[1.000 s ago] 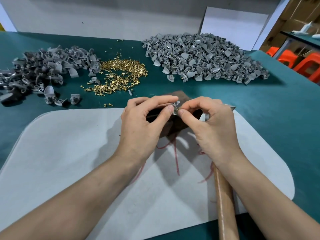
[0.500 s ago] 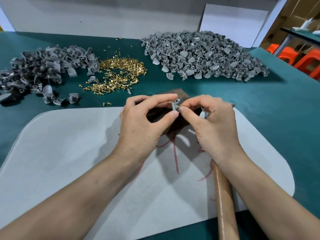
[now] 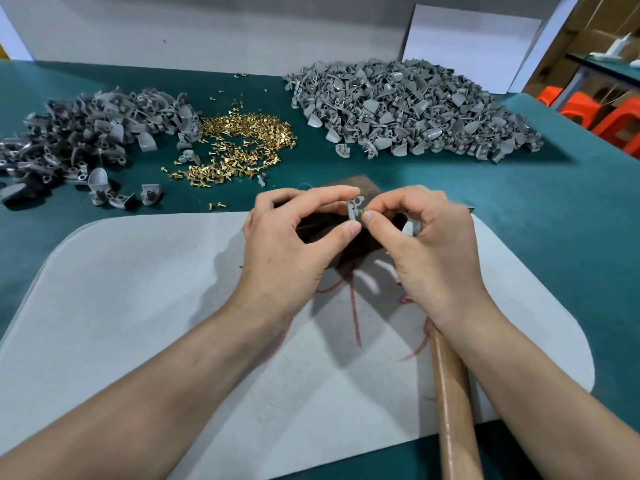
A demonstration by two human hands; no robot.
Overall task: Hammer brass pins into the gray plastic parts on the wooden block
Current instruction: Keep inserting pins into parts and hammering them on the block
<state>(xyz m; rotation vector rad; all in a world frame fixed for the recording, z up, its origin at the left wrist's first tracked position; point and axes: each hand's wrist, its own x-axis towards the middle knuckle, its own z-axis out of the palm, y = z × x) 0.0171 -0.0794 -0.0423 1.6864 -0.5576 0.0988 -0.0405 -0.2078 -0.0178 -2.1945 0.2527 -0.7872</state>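
My left hand (image 3: 294,244) pinches a small gray plastic part (image 3: 354,208) between thumb and forefinger, just above the dark wooden block (image 3: 349,249). My right hand (image 3: 429,244) pinches a brass pin (image 3: 363,212) against the right side of that part. The block is mostly hidden under both hands. A hammer lies under my right forearm; only its wooden handle (image 3: 453,403) and a bit of metal near my right fingers show.
A white felt mat (image 3: 138,323) covers the green table (image 3: 554,209). Loose brass pins (image 3: 242,147) lie heaped behind the hands. Gray parts form a pile at back left (image 3: 79,133) and a bigger one at back right (image 3: 408,109). Orange stools (image 3: 609,116) stand far right.
The gray part has turned upright between my left fingers, and my right fingers have brought the brass pin up against its side. Both hands stay over the block.
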